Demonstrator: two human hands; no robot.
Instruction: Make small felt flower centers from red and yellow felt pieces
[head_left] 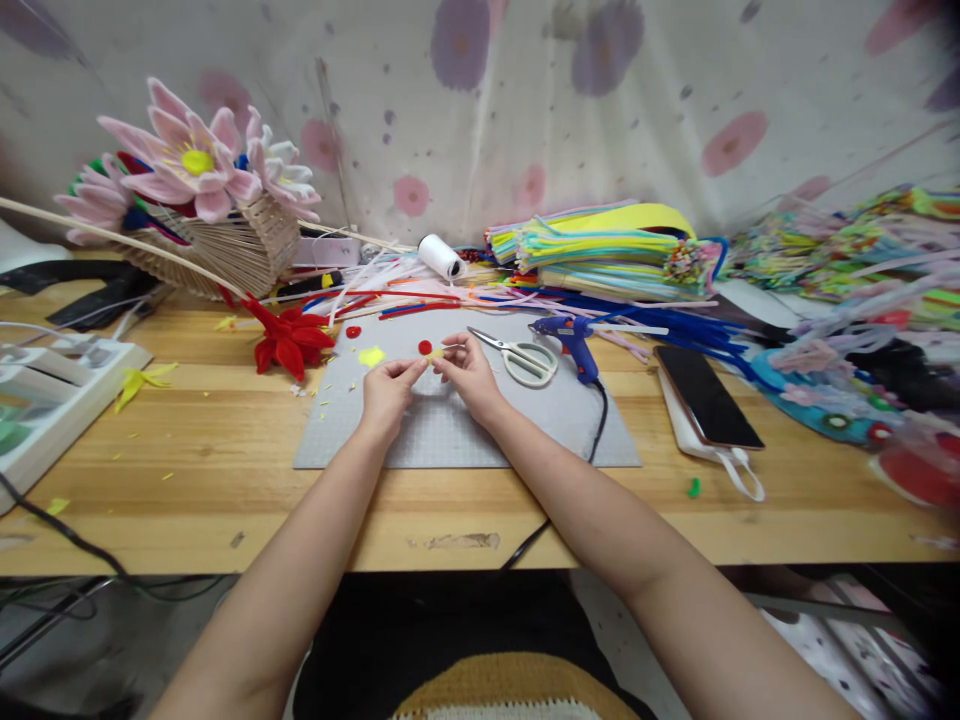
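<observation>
Over the grey cutting mat (pixel 450 445), both my hands meet with fingertips pinched together. Between them is a small yellow piece (pixel 434 355), too small to make out clearly. My left hand (pixel 387 396) grips it from the left, and my right hand (pixel 474 378) from the right. Just beyond the fingertips is a round red piece (pixel 425 347); a second red piece (pixel 353 332) lies farther left. A flat yellow scrap (pixel 371 356) rests near my left hand. Scissors (pixel 531 364) with pale handles and a blue hot glue gun (pixel 570 343) lie right of my right hand.
A red fuzzy flower (pixel 289 340) lies left of the mat. Behind it stands a woven basket (pixel 240 245) of pink flowers. Pipe cleaner bundles (pixel 615 250) and a white thread spool (pixel 441 258) line the back. A phone (pixel 709 397) sits right, a power strip (pixel 82 400) left.
</observation>
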